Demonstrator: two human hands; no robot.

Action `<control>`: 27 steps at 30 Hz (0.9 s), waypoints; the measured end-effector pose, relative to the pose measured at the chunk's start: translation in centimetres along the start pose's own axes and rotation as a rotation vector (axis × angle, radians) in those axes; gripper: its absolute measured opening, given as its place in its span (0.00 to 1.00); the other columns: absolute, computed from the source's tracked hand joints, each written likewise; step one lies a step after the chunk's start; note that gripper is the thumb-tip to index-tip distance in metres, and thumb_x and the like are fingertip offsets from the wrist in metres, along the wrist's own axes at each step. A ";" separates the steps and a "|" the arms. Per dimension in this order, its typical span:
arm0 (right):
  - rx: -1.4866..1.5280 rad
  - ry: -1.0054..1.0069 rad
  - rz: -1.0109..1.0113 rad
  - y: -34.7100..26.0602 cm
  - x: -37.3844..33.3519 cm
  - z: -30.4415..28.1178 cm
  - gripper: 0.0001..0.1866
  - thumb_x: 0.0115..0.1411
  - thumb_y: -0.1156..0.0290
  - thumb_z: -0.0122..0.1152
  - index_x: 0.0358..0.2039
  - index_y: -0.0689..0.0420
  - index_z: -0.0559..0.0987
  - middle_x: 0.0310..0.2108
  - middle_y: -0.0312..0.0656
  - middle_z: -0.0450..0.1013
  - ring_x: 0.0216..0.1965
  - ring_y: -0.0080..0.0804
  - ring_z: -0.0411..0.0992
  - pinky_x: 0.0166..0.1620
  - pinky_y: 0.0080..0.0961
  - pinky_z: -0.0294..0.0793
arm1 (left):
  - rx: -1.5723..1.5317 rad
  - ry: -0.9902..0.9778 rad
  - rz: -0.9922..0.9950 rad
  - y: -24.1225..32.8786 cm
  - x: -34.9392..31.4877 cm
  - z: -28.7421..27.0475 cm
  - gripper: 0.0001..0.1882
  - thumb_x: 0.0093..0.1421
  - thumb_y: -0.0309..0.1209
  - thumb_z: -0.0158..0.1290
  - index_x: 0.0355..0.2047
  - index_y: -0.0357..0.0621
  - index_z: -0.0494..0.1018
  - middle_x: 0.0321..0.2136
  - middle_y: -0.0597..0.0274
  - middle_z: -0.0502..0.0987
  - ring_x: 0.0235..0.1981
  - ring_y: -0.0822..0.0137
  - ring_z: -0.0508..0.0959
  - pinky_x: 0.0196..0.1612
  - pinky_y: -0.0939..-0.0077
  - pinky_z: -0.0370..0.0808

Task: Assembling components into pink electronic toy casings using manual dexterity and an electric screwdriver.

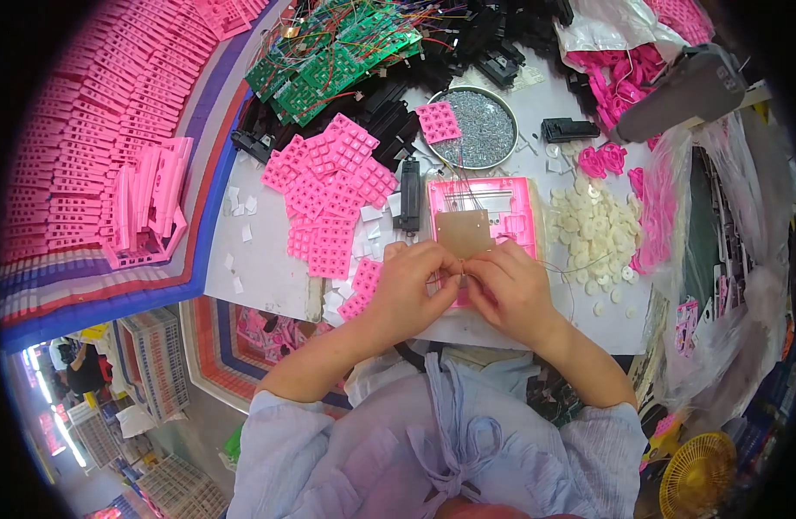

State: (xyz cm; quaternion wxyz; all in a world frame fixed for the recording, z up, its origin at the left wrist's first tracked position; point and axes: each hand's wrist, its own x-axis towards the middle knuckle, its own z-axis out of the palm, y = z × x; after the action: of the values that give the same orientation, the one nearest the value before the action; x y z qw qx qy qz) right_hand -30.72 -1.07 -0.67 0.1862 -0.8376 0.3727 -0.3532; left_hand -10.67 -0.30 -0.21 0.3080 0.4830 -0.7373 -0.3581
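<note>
My left hand (422, 281) and my right hand (512, 285) meet fingertip to fingertip at the table's front, both closed in a pinch. Thin wires (549, 268) run out from between the fingers; their pinched ends are too small to make out. Just beyond my fingertips a tan circuit board (463, 232) lies over an open pink plastic casing (521, 208), with more wires rising from its far edge. My hands hide the casing's near part. A black plastic part (407, 195) stands left of the casing.
Pink button pads (329, 203) lie heaped left, green circuit boards (329, 73) behind them. Beyond the casing is a round tin of screws (512, 130). White discs (588, 229) are piled right, near a dark device on an arm (688, 91). Pink casings (95, 164) fill a bin left.
</note>
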 end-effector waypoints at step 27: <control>-0.057 -0.004 -0.008 0.1 -0.3 0.4 0.14 0.45 0.77 0.69 0.36 0.60 0.80 0.34 0.42 0.76 0.34 0.38 0.74 0.33 0.30 0.77 | 0.210 0.076 0.177 0.1 0.2 0.6 0.07 0.50 0.26 0.61 0.30 0.49 0.75 0.27 0.68 0.73 0.28 0.66 0.73 0.40 0.65 0.58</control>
State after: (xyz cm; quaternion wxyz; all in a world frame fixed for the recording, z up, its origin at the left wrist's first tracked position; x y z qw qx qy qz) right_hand -30.64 -0.87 -1.16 0.1617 -0.8448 0.3787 -0.3418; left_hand -11.21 -0.29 -0.42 0.3140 0.4590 -0.7982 -0.2316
